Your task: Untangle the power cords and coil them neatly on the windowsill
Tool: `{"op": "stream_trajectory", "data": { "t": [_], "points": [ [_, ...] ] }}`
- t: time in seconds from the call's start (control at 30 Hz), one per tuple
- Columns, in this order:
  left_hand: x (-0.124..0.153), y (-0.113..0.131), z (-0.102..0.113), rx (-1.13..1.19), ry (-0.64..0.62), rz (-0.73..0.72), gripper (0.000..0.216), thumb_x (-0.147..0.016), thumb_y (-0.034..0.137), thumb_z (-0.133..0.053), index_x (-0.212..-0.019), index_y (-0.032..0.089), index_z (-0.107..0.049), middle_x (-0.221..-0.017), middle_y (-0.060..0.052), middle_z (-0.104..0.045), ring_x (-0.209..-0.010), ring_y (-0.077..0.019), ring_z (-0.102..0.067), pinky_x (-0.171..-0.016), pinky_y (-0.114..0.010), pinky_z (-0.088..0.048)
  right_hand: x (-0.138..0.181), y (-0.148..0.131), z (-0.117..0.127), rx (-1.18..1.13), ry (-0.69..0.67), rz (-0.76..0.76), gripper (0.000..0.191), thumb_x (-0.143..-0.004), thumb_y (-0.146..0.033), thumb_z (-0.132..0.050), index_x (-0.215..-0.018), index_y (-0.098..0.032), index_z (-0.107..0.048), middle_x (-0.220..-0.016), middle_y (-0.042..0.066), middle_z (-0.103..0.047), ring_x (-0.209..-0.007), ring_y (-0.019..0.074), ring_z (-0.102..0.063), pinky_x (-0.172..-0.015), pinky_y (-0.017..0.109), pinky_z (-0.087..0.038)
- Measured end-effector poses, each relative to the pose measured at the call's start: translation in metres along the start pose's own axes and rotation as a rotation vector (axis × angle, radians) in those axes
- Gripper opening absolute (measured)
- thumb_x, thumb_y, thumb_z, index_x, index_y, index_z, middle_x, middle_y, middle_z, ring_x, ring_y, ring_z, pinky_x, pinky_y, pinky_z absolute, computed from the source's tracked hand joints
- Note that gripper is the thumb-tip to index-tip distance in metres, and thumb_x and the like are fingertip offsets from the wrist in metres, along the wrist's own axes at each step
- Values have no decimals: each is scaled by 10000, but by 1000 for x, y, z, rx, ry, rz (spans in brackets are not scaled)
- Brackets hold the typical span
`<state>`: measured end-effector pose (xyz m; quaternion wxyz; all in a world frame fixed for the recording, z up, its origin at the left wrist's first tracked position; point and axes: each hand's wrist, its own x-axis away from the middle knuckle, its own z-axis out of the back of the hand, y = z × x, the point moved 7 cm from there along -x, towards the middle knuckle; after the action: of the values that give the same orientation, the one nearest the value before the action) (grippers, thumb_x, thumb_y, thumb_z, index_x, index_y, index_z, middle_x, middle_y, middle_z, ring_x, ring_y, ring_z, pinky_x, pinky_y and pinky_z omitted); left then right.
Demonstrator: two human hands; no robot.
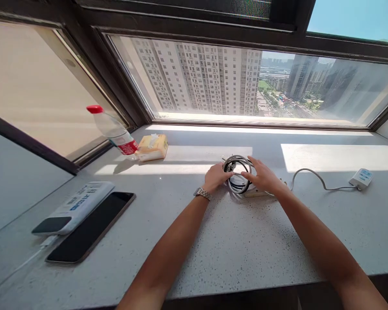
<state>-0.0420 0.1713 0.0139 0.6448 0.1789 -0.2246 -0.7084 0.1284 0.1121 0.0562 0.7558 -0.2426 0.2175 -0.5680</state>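
Observation:
A grey cable wound into a loose coil [238,190] stands up from the white speckled sill. My left hand [216,176] grips the coil's left side, thumb across the strands; a metal watch is on that wrist. On the right side, my right hand [264,176] holds the coil between thumb and fingers. A plug with metal prongs [224,159] pokes out above my left hand. Partly hidden under my right hand lies a pale power strip [256,193]. From there a length of cable [310,171] curves to a small white socket block [361,178] on the right.
Left on the sill [142,232] lie a black phone [93,226] and a white power bank [84,202] with a white cable. Behind them stand a tilted-looking red-capped bottle [116,133] and a yellow tissue pack [152,147]. A dark-framed window borders the back; the sill's edge is in front.

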Motion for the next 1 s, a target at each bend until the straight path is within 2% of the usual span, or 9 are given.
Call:
{"op": "stream_trajectory", "data": {
  "t": [0.23, 0.37, 0.5, 0.6, 0.67, 0.73, 0.8, 0.9, 1.0],
  "points": [
    [-2, -2, 19, 2, -155, -80, 446, -699, 512, -674, -512, 196, -420, -529, 1, -431, -541, -171, -479, -518, -290, -242, 0, 10, 22, -97, 97, -6, 790, -857, -685, -492, -1499, -248, -344, -1530, 152, -368, -1349, 359, -421, -1065, 543, -386],
    [3, -4, 29, -99, -182, -74, 427, -708, 532, -672, -530, 189, -490, -564, -34, -518, -600, -214, -551, -535, -296, -298, 8, 27, 51, -129, 259, -9, 721, -832, -712, -504, -1382, -246, -497, -1431, 149, -496, -1284, 346, -488, -1015, 535, -424],
    [7, -3, 48, 35, -128, -77, 455, -678, 504, -723, -971, 157, -699, -1077, -150, -688, -941, -317, -642, -702, -317, -457, 46, 62, 102, -33, 598, -33, 594, -836, -667, -513, -1167, -189, -633, -1228, 164, -631, -1162, 351, -564, -947, 550, -450],
    [18, 12, 55, 298, -115, -170, 791, -698, 494, -726, -1395, 200, -494, -1480, -174, -440, -1237, -365, -525, -902, -365, -478, 94, 106, 149, 143, 887, -117, 460, -854, -594, -520, -1056, -208, -667, -1165, 182, -651, -1169, 376, -547, -994, 574, -383],
    [34, 28, 52, 441, -56, -303, 826, -760, 508, -673, -1484, 250, -370, -1566, -140, -309, -1376, -370, -377, -1017, -421, -432, 123, 149, 172, 234, 958, -282, 428, -849, -552, -553, -1109, -229, -657, -1310, 222, -568, -1293, 411, -442, -1048, 583, -296],
    [55, 43, 48, 502, 118, -448, 719, -844, 520, -573, -1487, 283, -357, -1602, -105, -228, -1452, -357, -232, -1105, -491, -343, 147, 204, 182, 208, 890, -552, 544, -799, -619, -585, -1194, -247, -629, -1471, 246, -396, -1401, 480, -245, -1028, 638, -249],
    [82, 57, 34, 455, 274, -613, 653, -899, 542, -491, -1489, 302, -346, -1627, -94, -131, -1483, -346, -121, -1158, -559, -208, 160, 250, 174, 107, 724, -706, 635, -731, -679, -626, -1179, -230, -644, -1466, 282, -373, -1405, 536, -170, -1009, 669, -230],
    [109, 82, -11, 165, 197, -806, 780, -808, 615, -611, -1476, 291, -373, -1609, -147, -167, -1473, -417, -77, -1132, -669, -104, 165, 278, 154, 134, 613, -705, 702, -673, -745, -623, -1111, -200, -685, -1363, 286, -479, -1401, 543, -168, -1047, 646, -230],
    [111, 97, -43, -123, 139, -836, 823, -768, 632, -654, -1462, 269, -399, -1579, -180, -244, -1454, -446, -132, -1095, -721, -121, 158, 269, 134, 287, 589, -629, 853, -744, -800, -425, -1236, -131, -620, -1371, 257, -498, -1394, 501, -229, -1062, 636, -277]
  ]
}}
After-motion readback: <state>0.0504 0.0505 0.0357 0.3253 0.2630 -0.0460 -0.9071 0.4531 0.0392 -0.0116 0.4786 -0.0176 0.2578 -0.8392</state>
